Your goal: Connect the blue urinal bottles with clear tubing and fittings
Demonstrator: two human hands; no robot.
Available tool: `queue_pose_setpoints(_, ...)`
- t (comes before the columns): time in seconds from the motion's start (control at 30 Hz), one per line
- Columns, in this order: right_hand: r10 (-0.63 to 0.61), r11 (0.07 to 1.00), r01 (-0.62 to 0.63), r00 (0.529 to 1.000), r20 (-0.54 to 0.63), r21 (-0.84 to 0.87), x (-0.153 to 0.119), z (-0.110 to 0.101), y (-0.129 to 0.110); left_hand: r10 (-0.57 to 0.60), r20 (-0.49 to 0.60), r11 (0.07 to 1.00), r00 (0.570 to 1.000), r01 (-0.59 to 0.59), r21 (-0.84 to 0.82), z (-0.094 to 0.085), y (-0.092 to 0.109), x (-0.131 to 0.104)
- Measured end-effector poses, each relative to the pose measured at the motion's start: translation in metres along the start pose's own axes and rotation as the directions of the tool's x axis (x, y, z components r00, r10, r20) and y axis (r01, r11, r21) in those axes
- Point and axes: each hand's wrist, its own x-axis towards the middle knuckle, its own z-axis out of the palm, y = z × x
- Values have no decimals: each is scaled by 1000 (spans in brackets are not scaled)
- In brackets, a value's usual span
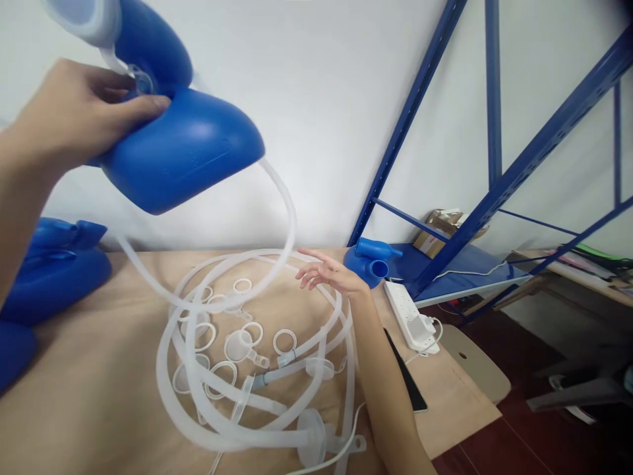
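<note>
My left hand (93, 112) grips a blue plastic bottle (188, 145) by its handle, held up at the upper left. A translucent cap is at the bottle's mouth, and a white tube (291, 211) hangs from behind it. Below, coils of translucent tubing (168, 409) lie on the brown tabletop, with several white rings and clear caps (239, 346) inside them. My right hand (329, 272) reaches over the right rear of the coils, its fingers apart and holding nothing.
More blue bottles (59, 270) sit at the left edge. Another blue bottle (363, 264) stands at the back right, near a white power strip (408, 313) and a black flat object (408, 379). A blue metal rack (465, 264) rises on the right, beside a stool (469, 363).
</note>
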Motion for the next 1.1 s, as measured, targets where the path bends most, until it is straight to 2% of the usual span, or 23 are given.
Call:
queue_pose_setpoints(0.1,26,1000,-26,999,-40,-9,3,-2,6,-106,-36,991,994,108,73,24,-30,0)
queue_pose_setpoints(0.2,45,999,-45,994,-95,2,4,-3,12,-145,132,971,981,115,209,62,-63,-9)
queue_pose_setpoints(0.33,49,997,-59,983,-179,-51,4,-12,21,-69,361,917,930,-83,391,112,-100,-29)
queue_pose_setpoints(0.4,2,983,-59,951,-308,-175,5,-20,23,-58,436,892,898,-150,426,133,-112,-38)
queue_pose_setpoints(0.43,-53,959,-64,916,-397,-276,4,-26,23,-60,462,888,885,-164,429,143,-117,-43)
queue_pose_setpoints(0.47,-138,913,-82,860,-491,-400,3,-31,22,-60,484,888,873,-175,425,151,-121,-46)
queue_pose_setpoints(0.5,-249,839,-121,782,-572,-531,1,-37,20,-61,498,890,865,-179,420,159,-125,-50)
queue_pose_setpoints(0.57,-493,630,-280,577,-651,-725,-8,-48,14,-66,513,891,856,-181,416,172,-132,-55)
queue_pose_setpoints(0.63,-657,459,-491,374,-655,-740,-23,-58,9,-89,510,883,856,-169,437,181,-140,-58)
queue_pose_setpoints(0.7,-687,407,-663,231,-689,-628,-40,-68,6,-117,495,870,861,-152,469,187,-148,-59)
queue_pose_setpoints(0.77,-605,430,-757,162,-780,-492,-56,-77,6,-126,482,861,867,-146,487,190,-156,-60)
queue_pose_setpoints(0.83,-448,469,-797,158,-880,-381,-69,-84,10,-89,458,846,884,-175,503,191,-163,-60)
queue_pose_setpoints(0.93,-226,500,-809,223,-948,-310,-76,-91,16,12,411,831,911,-237,502,193,-173,-64)
queue_pose_setpoints(1.0,-151,496,-812,269,-951,-308,-75,-92,18,19,410,867,912,-219,447,195,-178,-66)
queue_pose_setpoints(1.1,-137,453,-830,297,-945,-326,-69,-89,20,-27,452,920,892,-155,360,199,-182,-67)
